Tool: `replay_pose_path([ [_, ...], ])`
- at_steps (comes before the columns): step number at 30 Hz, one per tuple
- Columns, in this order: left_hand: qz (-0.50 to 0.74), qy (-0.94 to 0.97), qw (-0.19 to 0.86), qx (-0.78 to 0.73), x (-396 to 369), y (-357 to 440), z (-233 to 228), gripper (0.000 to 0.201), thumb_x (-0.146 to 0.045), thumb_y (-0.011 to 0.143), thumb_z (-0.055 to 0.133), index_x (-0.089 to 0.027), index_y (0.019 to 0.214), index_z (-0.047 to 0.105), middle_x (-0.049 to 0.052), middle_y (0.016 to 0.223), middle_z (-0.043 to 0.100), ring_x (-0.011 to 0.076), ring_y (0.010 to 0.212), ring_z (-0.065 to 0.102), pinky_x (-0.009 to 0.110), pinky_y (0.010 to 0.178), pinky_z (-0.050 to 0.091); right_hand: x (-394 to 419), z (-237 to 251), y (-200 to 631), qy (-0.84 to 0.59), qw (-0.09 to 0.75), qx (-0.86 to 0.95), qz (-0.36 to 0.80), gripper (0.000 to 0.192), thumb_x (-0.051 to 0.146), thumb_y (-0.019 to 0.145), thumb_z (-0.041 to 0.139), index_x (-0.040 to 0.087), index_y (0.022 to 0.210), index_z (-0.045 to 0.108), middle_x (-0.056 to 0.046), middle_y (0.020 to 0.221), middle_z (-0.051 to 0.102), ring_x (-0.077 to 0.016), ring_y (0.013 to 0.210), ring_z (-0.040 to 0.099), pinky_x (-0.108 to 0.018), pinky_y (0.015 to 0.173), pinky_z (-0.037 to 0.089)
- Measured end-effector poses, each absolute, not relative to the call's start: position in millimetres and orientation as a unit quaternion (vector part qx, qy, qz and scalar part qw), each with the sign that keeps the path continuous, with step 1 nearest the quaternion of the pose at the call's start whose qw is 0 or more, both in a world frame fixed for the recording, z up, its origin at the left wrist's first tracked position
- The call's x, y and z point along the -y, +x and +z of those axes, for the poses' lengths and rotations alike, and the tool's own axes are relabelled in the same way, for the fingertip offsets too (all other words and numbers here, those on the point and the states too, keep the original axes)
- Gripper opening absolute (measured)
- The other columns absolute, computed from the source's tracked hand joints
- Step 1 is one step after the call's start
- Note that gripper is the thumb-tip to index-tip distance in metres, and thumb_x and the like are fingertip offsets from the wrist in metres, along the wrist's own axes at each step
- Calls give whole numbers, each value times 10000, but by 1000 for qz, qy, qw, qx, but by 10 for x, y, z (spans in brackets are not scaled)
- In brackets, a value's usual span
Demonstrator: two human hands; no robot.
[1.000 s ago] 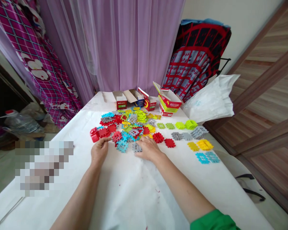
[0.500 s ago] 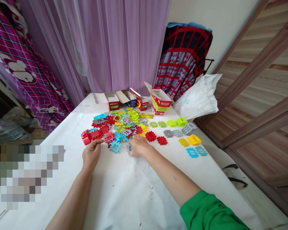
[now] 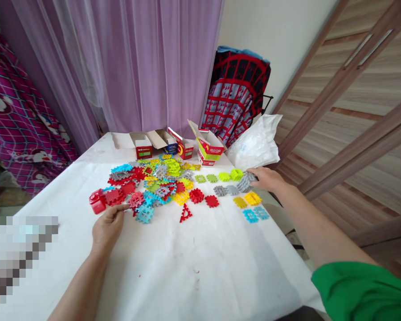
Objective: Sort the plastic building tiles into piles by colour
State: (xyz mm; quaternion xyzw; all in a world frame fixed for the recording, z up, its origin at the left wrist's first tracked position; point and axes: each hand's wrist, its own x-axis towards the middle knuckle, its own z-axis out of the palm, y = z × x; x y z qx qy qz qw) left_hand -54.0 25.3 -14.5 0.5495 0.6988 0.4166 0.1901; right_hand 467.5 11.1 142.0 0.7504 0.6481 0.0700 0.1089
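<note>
My right hand (image 3: 269, 179) is at the right end of the grey row, its fingertips closed at the stack of grey interlocking plastic pieces (image 3: 245, 183). The fingers hide part of that stack. On the left, my left hand (image 3: 107, 225) rests at the near edge of a mixed heap of building pieces (image 3: 160, 191), thumb and finger pinched together; whatever is in the pinch is too small to make out. Close by are a light blue square piece (image 3: 145, 214) and a red cube-like piece (image 3: 97, 201). A red triangular piece (image 3: 186, 214) lies in front of the heap.
Sorted rows run right of the heap: green pieces (image 3: 224, 177), red pieces (image 3: 211, 201), yellow pieces (image 3: 252, 198) and blue pieces (image 3: 250, 216). Behind stand several open cardboard boxes (image 3: 143, 152) and a white bag (image 3: 255, 142). A white cloth (image 3: 173, 276) covers the table.
My right hand has moved from the heap's front edge, where a grey piece was by its fingers, rightward to the grey stack. The red triangle is now uncovered. The view has shifted right.
</note>
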Motion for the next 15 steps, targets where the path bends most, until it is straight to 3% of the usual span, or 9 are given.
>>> replay_pose_path([
  [4,419,549,181,-700,-257,-529,-153,297,-371,745,475,-294,872,732,-30,889,760,203,841,685,267,673,500,-210,1411,4923,743,167,-645,54,574,293,777,628,305,1343,528,-115,1223,611,-279,1110,573,-358,870,433],
  [15,403,566,148,-704,-271,-562,-124,254,-355,729,519,-305,840,742,-51,773,742,179,730,666,244,609,492,-468,1298,5032,731,197,-652,34,566,271,739,665,316,1296,570,-101,1214,631,-275,1123,576,-365,905,431],
])
